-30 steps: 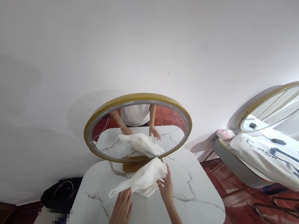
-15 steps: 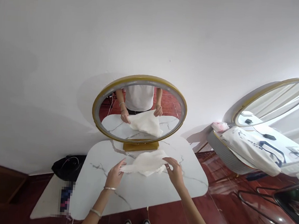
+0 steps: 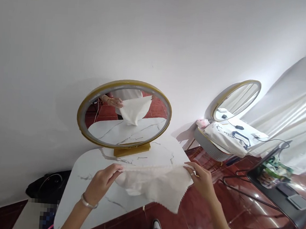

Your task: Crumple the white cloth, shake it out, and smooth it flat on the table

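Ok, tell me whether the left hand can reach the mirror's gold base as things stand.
Probably yes: the gold base sits just past the left hand across the tabletop, though that hand's fingers pinch the white cloth and might need freeing first.

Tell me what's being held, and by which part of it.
A white cloth, by its upper edge: the left grip pinches one end, the right grip the other.

Plain white cloth, white tabletop with grey marble veining, gold mirror rim, dark-red floor.
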Available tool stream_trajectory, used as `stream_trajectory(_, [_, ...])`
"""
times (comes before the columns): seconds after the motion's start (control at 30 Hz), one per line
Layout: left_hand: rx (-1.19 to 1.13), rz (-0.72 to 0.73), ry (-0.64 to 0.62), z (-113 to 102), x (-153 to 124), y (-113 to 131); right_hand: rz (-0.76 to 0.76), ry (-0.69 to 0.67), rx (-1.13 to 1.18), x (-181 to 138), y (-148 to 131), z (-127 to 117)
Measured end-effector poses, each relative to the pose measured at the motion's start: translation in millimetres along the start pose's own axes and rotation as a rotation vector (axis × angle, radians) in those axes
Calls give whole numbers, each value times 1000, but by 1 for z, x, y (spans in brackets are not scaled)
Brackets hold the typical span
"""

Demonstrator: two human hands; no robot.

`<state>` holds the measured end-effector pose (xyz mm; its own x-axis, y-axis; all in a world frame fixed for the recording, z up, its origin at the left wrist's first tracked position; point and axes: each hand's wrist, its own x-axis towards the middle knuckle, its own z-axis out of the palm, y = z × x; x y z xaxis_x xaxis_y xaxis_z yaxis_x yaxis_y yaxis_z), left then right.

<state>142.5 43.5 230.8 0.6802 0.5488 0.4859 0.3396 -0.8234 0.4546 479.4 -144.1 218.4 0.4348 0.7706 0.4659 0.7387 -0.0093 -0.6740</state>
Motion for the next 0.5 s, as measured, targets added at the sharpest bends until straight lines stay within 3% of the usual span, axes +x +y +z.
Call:
stream_trajectory(0.13, [-100,-144,-167,-5,11,26,78,-127,19,-1,9,-50])
stream_trajectory(0.27, [-171,-331,-285,11,28,40,168,-302,147,20,44,-76])
stream_trajectory(0.37, [-133,-381,-274,45,48,33,217,-491,263,48,90,-72])
stream_trajectory(0.5, [-87,-496,-235,124,83,0,323,-537,220,92,164,-32])
